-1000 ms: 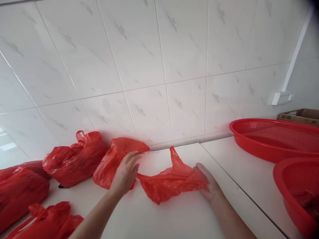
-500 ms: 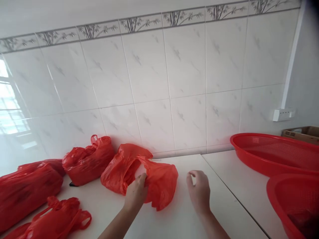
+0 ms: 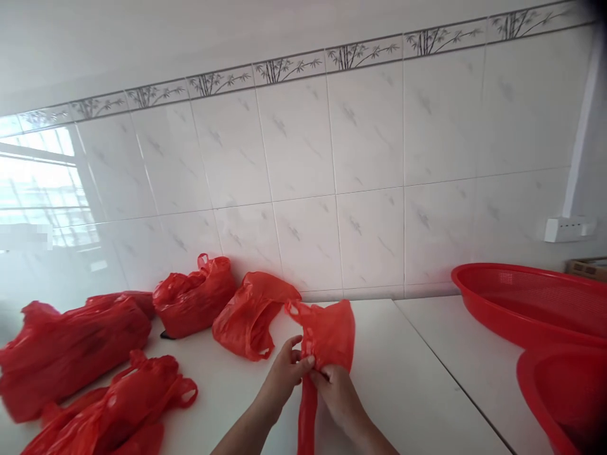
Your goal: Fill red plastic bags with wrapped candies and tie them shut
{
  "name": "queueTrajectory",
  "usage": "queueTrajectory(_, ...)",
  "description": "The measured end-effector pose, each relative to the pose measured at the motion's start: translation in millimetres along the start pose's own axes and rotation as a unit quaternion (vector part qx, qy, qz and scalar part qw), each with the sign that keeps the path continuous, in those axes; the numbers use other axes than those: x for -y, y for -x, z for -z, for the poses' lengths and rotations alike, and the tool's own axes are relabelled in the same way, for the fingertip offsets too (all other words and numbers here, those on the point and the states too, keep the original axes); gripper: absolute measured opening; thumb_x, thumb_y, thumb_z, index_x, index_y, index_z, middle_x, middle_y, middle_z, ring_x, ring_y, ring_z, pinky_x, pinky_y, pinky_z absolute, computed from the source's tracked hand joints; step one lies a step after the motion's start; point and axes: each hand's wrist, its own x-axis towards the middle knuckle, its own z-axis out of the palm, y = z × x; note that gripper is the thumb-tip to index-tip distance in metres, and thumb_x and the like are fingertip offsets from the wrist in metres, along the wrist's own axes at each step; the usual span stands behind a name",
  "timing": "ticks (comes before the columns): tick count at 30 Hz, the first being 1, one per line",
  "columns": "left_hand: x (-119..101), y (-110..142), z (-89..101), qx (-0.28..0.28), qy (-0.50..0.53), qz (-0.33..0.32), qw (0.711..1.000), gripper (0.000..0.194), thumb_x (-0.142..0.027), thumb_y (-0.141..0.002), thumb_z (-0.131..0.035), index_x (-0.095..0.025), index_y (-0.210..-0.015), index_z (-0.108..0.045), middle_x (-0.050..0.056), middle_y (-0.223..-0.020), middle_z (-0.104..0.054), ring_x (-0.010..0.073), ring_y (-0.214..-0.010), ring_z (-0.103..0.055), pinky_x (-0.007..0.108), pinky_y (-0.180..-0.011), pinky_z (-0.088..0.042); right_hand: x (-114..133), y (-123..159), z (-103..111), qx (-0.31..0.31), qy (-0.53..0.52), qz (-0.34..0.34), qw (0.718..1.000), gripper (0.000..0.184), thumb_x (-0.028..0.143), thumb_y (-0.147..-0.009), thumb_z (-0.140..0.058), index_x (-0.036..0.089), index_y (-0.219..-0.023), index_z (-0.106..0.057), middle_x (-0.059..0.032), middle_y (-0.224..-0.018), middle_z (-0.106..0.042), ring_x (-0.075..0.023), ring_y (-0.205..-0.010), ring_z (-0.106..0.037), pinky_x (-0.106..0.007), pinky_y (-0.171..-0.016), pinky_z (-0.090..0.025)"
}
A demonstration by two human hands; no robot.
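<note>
A red plastic bag (image 3: 332,328) is between my two hands over the white table (image 3: 374,392), with a narrow folded strip of it hanging down toward the near edge. My left hand (image 3: 287,373) pinches its left edge between thumb and fingers. My right hand (image 3: 336,392) is closed on the lower part of the same bag, its fingertips partly hidden. Just behind and to the left lies another red plastic bag (image 3: 249,309), loose and crumpled, apart from my hands.
Several filled red bags, one a bulky bag (image 3: 194,303), stand along the left side. At the right are a red oval basket (image 3: 497,316) and a nearer red basket (image 3: 535,385). A tiled wall (image 3: 303,158) rises behind, with a white socket (image 3: 564,229).
The bag in my left hand has come apart from the loose bag behind and moved right. My right hand has moved in from the right and taken hold of it. The view has shifted slightly.
</note>
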Motion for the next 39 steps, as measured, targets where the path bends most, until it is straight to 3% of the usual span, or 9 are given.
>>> queueTrajectory(9,11,13,75.0,-0.216,-0.04,-0.017,0.976,0.019,-0.032,-0.068,-0.057,-0.022,-0.083,-0.052,-0.002,-0.061,-0.055,0.0152,-0.054,-0.058,0.028,-0.056,-0.045,18,-18,40,-0.074,-0.219,-0.071,0.97,0.018,0.038,-0.063,-0.059,0.024,-0.062,-0.047,0.0011,-0.055,-0.056,-0.0161,-0.053,-0.056,-0.03,-0.055,-0.048)
queueTrajectory(12,10,36,74.5,-0.233,-0.107,-0.057,0.965,0.041,-0.02,-0.057,-0.062,-0.021,-0.097,-0.056,0.01,-0.092,-0.064,0.0277,-0.087,-0.064,0.04,-0.073,-0.049,41,-10,43,-0.055,-0.228,-0.068,0.97,0.022,0.04,-0.068,-0.059,0.025,-0.061,-0.045,0.0014,-0.056,-0.055,-0.0154,-0.05,-0.053,-0.028,-0.049,-0.044)
queueTrajectory(15,4,59,58.5,-0.187,-0.222,-0.187,0.939,0.064,-0.007,-0.049,-0.062,-0.025,-0.11,-0.059,0.01,-0.138,-0.046,0.0314,-0.133,-0.032,0.044,-0.107,-0.028,69,10,30,0.006,-0.198,-0.046,0.979,0.03,0.046,-0.073,-0.059,0.023,-0.06,-0.044,0.0027,-0.056,-0.054,-0.014,-0.049,-0.049,-0.027,-0.048,-0.041)
queueTrajectory(17,-4,68,46.6,-0.118,-0.223,-0.207,0.945,0.06,-0.003,-0.048,-0.061,-0.027,-0.102,-0.066,0.005,-0.138,-0.048,0.0305,-0.136,-0.027,0.041,-0.112,-0.021,84,21,23,0.05,-0.156,-0.031,0.986,0.031,0.048,-0.073,-0.06,0.022,-0.061,-0.046,0.0034,-0.057,-0.055,-0.0132,-0.051,-0.049,-0.026,-0.05,-0.041)
queueTrajectory(22,-28,70,45.6,-0.093,0.027,-0.031,0.995,0.007,-0.021,-0.064,-0.068,-0.017,-0.069,-0.065,0.008,-0.075,-0.07,0.0274,-0.083,-0.067,0.037,-0.076,-0.053,98,23,46,0.062,0.002,-0.002,0.998,0.023,0.031,-0.061,-0.071,0.02,-0.054,-0.052,0.0049,-0.049,-0.052,-0.0099,-0.044,-0.042,-0.023,-0.045,-0.028)
queueTrajectory(27,-37,73,58.7,-0.082,0.152,0.019,0.985,0.021,-0.03,-0.07,-0.072,-0.015,-0.082,-0.065,0.007,-0.081,-0.073,0.0179,-0.072,-0.069,0.026,-0.065,-0.054,127,30,73,-0.079,0.12,0.099,0.985,0.034,0.02,-0.051,-0.076,0.027,-0.083,-0.066,0.0014,-0.075,-0.062,-0.0135,-0.059,-0.049,-0.024,-0.049,-0.026)
queueTrajectory(31,-35,77,44.0,-0.045,0.199,0.044,0.978,0.021,-0.026,-0.068,-0.075,-0.013,-0.083,-0.069,0.008,-0.075,-0.073,0.02,-0.069,-0.07,0.026,-0.06,-0.054,152,65,39,-0.116,0.235,0.254,0.931,0.01,0.028,-0.069,-0.066,0.029,-0.078,-0.063,-0.0007,-0.081,-0.062,-0.0179,-0.067,-0.052,-0.029,-0.058,-0.033)
queueTrajectory(35,-38,80,31.1,0.005,0.224,0.065,0.972,0.024,-0.025,-0.07,-0.074,-0.01,-0.089,-0.07,0.012,-0.087,-0.074,0.0238,-0.086,-0.069,0.029,-0.074,-0.054,123,71,8,-0.027,0.194,0.129,0.972,0.027,0.023,-0.065,-0.067,0.025,-0.047,-0.047,0.0035,-0.045,-0.04,-0.0138,-0.047,-0.037,-0.03,-0.052,-0.027)
queueTrajectory(39,-43,74,43.1,-0.003,0.265,0.09,0.96,0.019,-0.022,-0.075,-0.068,-0.014,-0.093,-0.068,0.009,-0.099,-0.073,0.0207,-0.089,-0.069,0.03,-0.079,-0.054,72,59,33,-0.055,0.091,0.026,0.994,0.023,0.026,-0.062,-0.071,0.026,-0.047,-0.053,0.0022,-0.043,-0.046,-0.0156,-0.045,-0.045,-0.031,-0.049,-0.033)
